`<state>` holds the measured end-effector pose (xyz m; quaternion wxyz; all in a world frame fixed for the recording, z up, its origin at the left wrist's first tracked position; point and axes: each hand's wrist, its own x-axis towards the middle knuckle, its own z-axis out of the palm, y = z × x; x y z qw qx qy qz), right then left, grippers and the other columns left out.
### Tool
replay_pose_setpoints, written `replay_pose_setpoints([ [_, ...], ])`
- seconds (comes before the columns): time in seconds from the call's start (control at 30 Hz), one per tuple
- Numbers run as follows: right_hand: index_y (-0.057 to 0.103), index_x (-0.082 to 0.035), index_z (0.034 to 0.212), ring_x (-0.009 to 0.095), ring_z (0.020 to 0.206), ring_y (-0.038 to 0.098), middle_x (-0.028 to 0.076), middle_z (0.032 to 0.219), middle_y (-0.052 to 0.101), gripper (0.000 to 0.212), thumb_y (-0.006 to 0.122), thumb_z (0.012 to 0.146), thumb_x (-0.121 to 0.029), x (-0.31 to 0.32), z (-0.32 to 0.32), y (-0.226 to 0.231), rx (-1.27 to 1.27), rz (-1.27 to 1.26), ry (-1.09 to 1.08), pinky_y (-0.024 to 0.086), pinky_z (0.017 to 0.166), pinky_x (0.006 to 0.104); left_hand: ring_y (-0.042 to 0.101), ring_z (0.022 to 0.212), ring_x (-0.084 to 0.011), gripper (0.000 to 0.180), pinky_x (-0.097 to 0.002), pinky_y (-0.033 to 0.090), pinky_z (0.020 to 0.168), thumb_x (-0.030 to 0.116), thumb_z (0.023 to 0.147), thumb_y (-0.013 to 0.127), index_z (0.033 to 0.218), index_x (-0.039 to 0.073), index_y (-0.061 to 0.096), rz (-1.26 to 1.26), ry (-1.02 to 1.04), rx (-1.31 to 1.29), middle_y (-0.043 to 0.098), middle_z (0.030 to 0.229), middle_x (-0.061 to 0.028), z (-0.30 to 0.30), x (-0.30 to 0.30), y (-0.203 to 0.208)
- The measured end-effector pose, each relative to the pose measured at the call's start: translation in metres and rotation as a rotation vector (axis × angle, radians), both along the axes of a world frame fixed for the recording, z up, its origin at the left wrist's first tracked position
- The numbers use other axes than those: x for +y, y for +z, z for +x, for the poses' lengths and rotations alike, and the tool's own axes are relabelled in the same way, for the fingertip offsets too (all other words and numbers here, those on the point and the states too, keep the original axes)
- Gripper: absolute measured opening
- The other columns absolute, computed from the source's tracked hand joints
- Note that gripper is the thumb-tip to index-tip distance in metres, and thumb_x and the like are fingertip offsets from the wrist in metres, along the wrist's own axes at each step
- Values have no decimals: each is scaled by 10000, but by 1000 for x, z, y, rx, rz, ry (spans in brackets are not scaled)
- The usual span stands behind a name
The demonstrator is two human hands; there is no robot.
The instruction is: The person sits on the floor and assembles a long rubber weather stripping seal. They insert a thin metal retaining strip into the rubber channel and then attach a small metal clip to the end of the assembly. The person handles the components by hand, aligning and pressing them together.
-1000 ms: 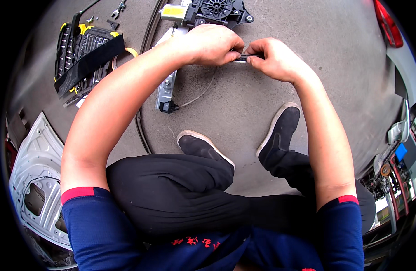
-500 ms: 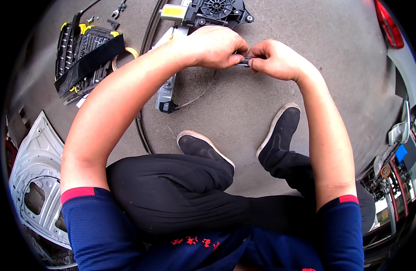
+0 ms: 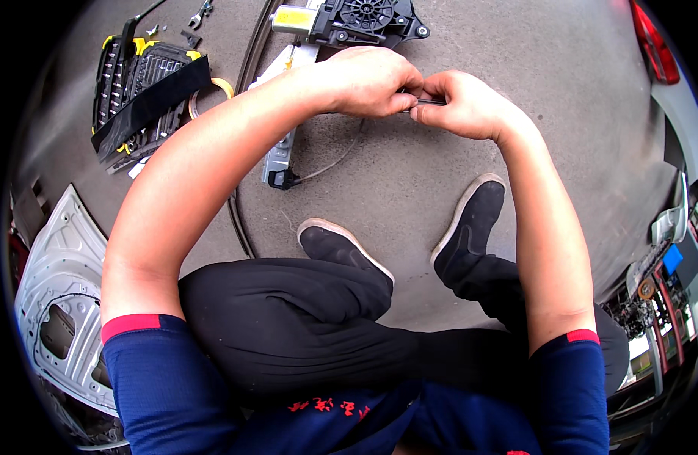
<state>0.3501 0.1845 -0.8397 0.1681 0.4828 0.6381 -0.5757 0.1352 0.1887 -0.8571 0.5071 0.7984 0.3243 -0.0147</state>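
Note:
In front of me my left hand (image 3: 370, 80) and my right hand (image 3: 464, 106) meet above the floor, fingers closed in a pinch. Between them runs a small, thin dark strip (image 3: 432, 101); most of it is hidden by my fingers, so its kind does not show. Just beyond my left hand lies a window regulator with a black motor unit (image 3: 362, 17) that has a yellow label. Its metal rail (image 3: 278, 155) passes under my left forearm, and a thin cable (image 3: 336, 161) curves out from the rail's near end.
At the far left sits an open tool case (image 3: 153, 72) under a black panel (image 3: 155, 106), beside a tape roll (image 3: 226, 86) and a wrench (image 3: 201, 14). A long black rubber strip (image 3: 239, 231) curves along the floor. A bare door panel (image 3: 57, 284) is at left, a red tail light (image 3: 655, 45) at right.
Both hands have dipped slightly toward me. My right fingers have shifted on the strip, which now looks thinner and turned. My feet and the things on the floor keep their places.

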Motion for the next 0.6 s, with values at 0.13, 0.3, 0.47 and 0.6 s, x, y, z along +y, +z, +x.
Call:
replay_pose_setpoints([
  [0.13, 736, 3, 965, 158, 759, 621, 78, 800, 711, 284, 764, 844, -252, 3, -6, 7, -57, -5, 13, 512, 729, 357, 737, 927, -344, 265, -432, 562, 853, 211, 941, 687, 1123, 24, 736, -68, 20, -29, 753, 961, -196, -2, -1, -1],
  [0.3, 739, -10, 949, 200, 749, 644, 100, 779, 700, 308, 794, 835, -291, 5, -5, 8, -89, 6, 33, 522, 720, 385, 736, 937, -235, 296, -385, 557, 892, 189, 1009, 619, 1208, -2, 726, -249, 25, -104, 771, 1006, -187, -8, 5, -9],
  [0.47, 725, -18, 953, 161, 738, 600, 45, 762, 673, 286, 800, 884, -286, 5, 3, 10, -104, -17, 59, 492, 700, 375, 730, 883, -247, 301, -387, 558, 851, 200, 976, 600, 1152, -1, 739, -239, 39, -65, 764, 961, -187, -12, 7, -9],
  [0.6, 724, -15, 959, 158, 732, 592, 44, 767, 674, 295, 788, 898, -297, 6, 1, 12, -85, -22, 70, 483, 690, 371, 698, 756, -286, 225, -423, 535, 732, 200, 873, 646, 943, -5, 707, -162, -18, -59, 704, 799, -169, -16, 4, -7],
])
